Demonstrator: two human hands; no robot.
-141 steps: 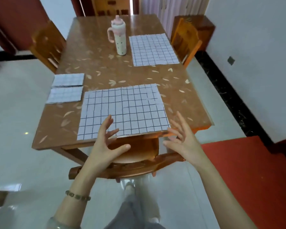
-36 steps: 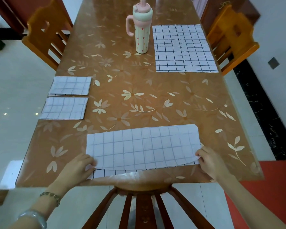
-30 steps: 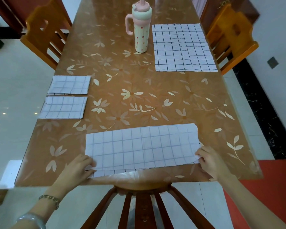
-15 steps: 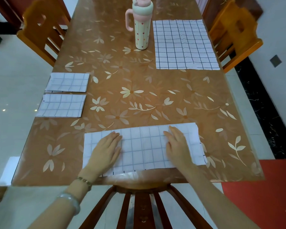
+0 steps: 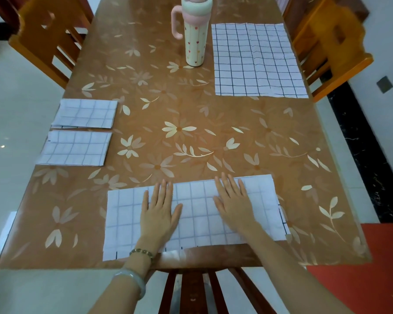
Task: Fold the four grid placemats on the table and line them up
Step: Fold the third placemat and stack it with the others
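Left hand [image 5: 160,214] and right hand [image 5: 234,207] now flatten folded placemat [image 5: 197,216].

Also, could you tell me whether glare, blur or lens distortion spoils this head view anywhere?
Head view: soft glare on the glossy table at its far end and near edge; the wide lens splays its sides; the far right chair is smeared; the left hand and the placemat under it are sharp, the right hand slightly soft.

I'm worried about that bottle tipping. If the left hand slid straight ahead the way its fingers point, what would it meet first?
The left hand would leave the folded placemat and cross bare table. It would then probably reach the bottle, though the line is only rough.
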